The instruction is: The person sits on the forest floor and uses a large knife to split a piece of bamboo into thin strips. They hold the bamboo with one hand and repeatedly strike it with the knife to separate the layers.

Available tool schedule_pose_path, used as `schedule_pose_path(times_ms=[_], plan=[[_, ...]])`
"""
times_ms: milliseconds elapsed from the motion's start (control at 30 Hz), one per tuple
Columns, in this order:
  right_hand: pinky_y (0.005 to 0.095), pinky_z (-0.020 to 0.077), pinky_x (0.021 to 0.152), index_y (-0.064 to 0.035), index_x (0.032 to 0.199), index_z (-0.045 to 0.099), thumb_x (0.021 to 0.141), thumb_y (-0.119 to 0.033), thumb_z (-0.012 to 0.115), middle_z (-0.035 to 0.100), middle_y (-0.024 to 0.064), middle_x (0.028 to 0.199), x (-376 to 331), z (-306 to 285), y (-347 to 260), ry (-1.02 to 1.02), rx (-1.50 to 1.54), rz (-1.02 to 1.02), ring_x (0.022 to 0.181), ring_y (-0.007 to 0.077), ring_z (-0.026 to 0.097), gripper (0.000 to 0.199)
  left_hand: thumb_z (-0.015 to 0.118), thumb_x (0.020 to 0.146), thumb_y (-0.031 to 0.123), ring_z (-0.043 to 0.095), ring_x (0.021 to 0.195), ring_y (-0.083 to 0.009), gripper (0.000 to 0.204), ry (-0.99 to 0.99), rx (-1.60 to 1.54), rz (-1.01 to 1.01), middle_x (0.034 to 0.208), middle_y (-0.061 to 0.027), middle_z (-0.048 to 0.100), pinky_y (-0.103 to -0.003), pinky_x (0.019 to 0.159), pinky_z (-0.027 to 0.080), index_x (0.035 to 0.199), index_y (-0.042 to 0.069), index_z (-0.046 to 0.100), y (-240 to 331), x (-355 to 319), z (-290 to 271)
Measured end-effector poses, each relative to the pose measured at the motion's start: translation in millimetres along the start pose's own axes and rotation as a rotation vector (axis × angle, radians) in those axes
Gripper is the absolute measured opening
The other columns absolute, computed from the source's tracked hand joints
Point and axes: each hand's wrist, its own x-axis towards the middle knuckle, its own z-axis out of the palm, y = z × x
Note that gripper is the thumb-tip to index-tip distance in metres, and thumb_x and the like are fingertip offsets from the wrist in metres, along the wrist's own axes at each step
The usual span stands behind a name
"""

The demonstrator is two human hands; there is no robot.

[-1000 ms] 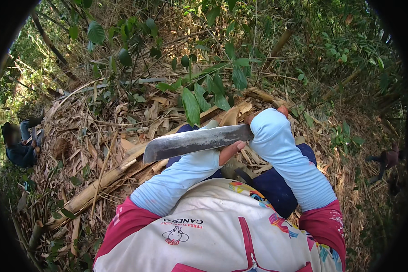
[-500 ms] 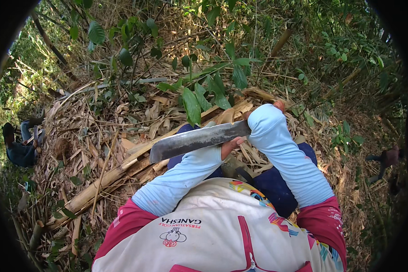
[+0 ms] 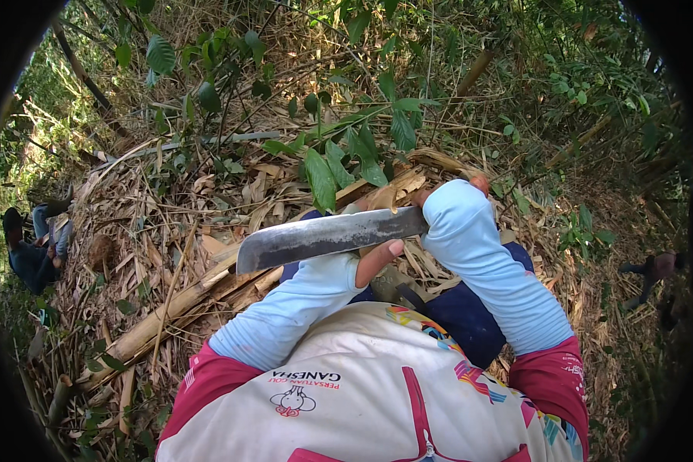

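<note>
A machete (image 3: 331, 238) with a broad, dark-stained grey blade lies across in front of me, its tip toward the left. My right hand (image 3: 479, 185) is closed round its handle, which the hand and a light blue sleeve mostly hide. Under the blade is my left hand (image 3: 379, 263); only its thumb and thumb base show, the thumb stretched toward the right. The blade covers its other fingers, so whether they grip anything is hidden. Just beyond the blade is a split, pale brown piece of bamboo (image 3: 400, 187).
A long bamboo pole (image 3: 169, 314) slants from the lower left toward my knees. Dry leaves and husks (image 3: 162, 208) litter the ground. A leafy green branch (image 3: 319, 179) hangs beyond the blade. One person (image 3: 35, 250) sits at the far left; another (image 3: 658, 267) is at the far right.
The machete's tip has shifted left and slightly up, so the blade lies more level. My left hand has moved left and a little lower, showing more of its thumb.
</note>
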Motion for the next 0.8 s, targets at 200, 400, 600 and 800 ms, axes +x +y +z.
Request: schedule_pose_path(times_ms=[200,400,600,800], plan=[[0.0459,0.0404,0.084,-0.0174,0.106,0.064,0.073,-0.032,0.062,0.069,0.0061,0.089,14.0,-4.2,-5.8,-0.220,-0.024,-0.006,0.087,0.0278,0.066,0.036,0.070,0.083,0.026,0.058,0.089,-0.0164,0.043,-0.012,0.164,0.072,0.098,-0.0091,0.062,-0.029,0.080,0.046,0.112,-0.001,0.054,-12.8,-0.8,5.0],[0.0461,0.0397,0.087,-0.0188,0.111,0.061,0.073,-0.033,0.064,0.069,0.0037,0.101,39.4,0.3,-6.0,-0.472,-0.064,0.084,0.098,0.0232,0.064,0.041,0.076,0.079,0.027,0.062,0.079,-0.0165,0.037,0.164,0.267,0.174,0.089,-0.0091,0.066,-0.029,0.072,0.048,0.102,0.002,0.061,-31.1,5.3,14.6],[0.0449,0.0403,0.086,-0.0222,0.122,0.053,0.072,-0.033,0.065,0.067,-0.0002,0.108,53.1,2.5,0.4,-0.485,-0.086,0.156,0.102,0.0212,0.063,0.052,0.076,0.077,0.037,0.062,0.083,-0.0182,0.043,0.221,0.315,0.099,0.089,-0.0088,0.066,-0.032,0.075,0.048,0.099,0.003,0.063,-41.8,24.4,12.2],[0.0429,0.0488,0.076,-0.0141,0.105,0.064,0.080,-0.022,0.060,0.067,0.0107,0.102,89.0,41.0,51.2,-0.228,0.146,0.435,0.097,0.0276,0.065,0.026,0.085,0.064,0.038,0.058,0.084,-0.0158,0.060,0.195,0.127,-0.100,0.088,-0.0048,0.065,-0.029,0.076,0.047,0.106,0.002,0.061,-32.7,15.7,-7.9]])
